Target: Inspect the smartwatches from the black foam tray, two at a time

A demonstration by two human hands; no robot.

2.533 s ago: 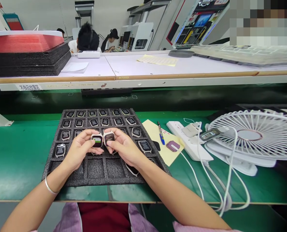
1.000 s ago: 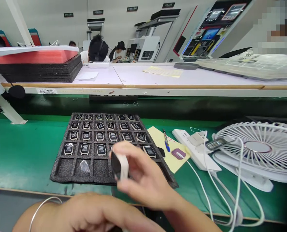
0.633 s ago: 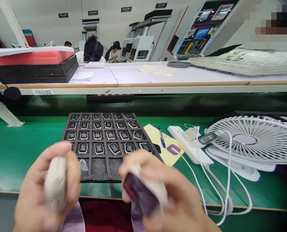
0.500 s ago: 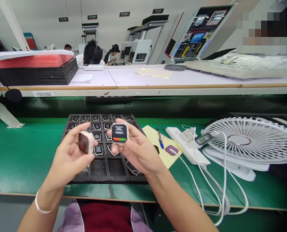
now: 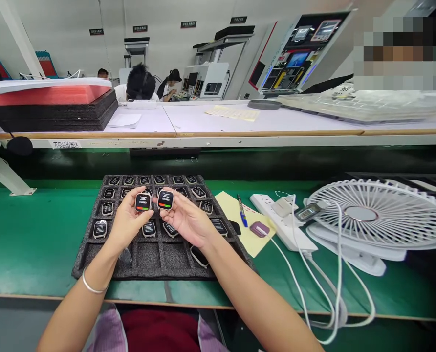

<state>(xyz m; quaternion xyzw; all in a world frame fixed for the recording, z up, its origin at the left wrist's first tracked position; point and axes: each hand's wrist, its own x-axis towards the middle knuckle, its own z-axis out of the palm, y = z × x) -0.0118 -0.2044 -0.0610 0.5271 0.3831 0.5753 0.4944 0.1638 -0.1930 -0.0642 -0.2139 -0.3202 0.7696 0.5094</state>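
My left hand (image 5: 127,218) is closed around a smartwatch (image 5: 143,202) without a strap, its lit screen facing me with small text and a red and green bar. A second smartwatch (image 5: 165,199), showing a similar screen, is gripped by the fingers of my right hand (image 5: 188,217). The two watches are side by side, a little apart, above a black foam tray (image 5: 174,252). Many of its compartments hold watch cases with text on their screens. A dark-screened watch (image 5: 199,256) lies tilted in the front row, and my hands hide part of the tray.
Right of the tray lie yellow paper (image 5: 225,203), a pen (image 5: 242,211), a purple charging pad (image 5: 259,229), a power strip (image 5: 284,222) with loose white cables, and a white fan (image 5: 368,212). A shelf (image 5: 218,139) crosses behind, bearing stacked foam (image 5: 53,110). People sit beyond it.
Both hands have moved farther over the tray, and the watches are closer together. The left watch has turned from sideways to screen facing me.
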